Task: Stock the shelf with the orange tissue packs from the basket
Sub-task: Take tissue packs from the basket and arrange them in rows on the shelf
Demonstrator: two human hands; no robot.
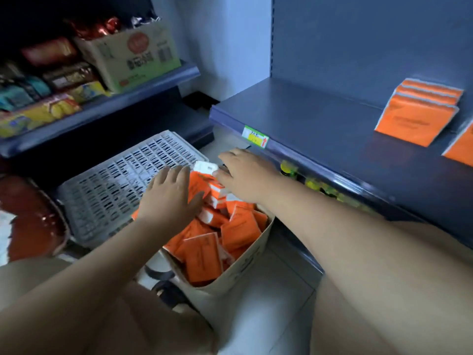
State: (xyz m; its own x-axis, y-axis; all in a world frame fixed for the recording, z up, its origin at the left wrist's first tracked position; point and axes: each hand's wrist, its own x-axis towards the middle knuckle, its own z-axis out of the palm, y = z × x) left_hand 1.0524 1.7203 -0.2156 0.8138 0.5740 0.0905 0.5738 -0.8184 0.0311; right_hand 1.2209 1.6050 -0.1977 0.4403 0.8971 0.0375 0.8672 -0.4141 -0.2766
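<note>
A beige basket (245,267) on the floor is full of loose orange tissue packs (202,260). Above its far end, a small bundle of orange packs (202,184) with white ends sits upright between my two hands. My left hand (170,196) presses flat against the bundle's left side, fingers straight. My right hand (244,172) grips the bundle from the right, thumb at a white pack end. On the dark blue shelf (320,119) to the right, a short row of orange packs (419,114) leans back. Another pack (463,147) shows at the frame edge.
A grey slotted plastic crate (110,190) lies left of the basket. A price label (256,137) marks the shelf's front lip. Yellow-green items (314,184) sit on the shelf below. The left shelf holds snack bags (51,108) and a cardboard box (133,57).
</note>
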